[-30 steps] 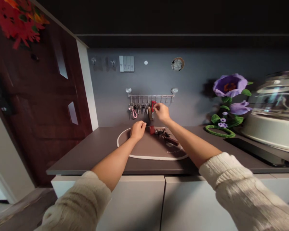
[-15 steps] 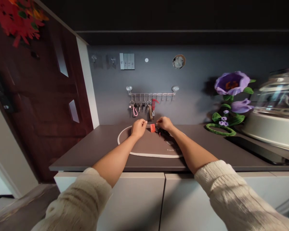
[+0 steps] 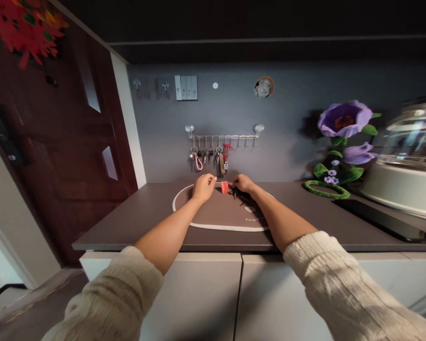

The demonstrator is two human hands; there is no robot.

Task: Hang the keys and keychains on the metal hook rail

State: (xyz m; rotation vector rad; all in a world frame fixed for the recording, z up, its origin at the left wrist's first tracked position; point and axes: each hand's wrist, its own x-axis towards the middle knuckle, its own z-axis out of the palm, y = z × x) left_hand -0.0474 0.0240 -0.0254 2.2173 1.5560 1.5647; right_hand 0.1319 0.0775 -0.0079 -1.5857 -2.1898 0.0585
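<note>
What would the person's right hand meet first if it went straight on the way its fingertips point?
The right hand would probably meet the red square tag first, though depth is unclear.

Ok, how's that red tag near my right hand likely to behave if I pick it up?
The red tag looks flat and straight-edged, so it's probably fairly stiff. It's smaller than your right hand, so likely light by itself. Its squarish outline makes rolling unlikely. Whether it's joined to the key bunch beside it, I can't tell.
</note>
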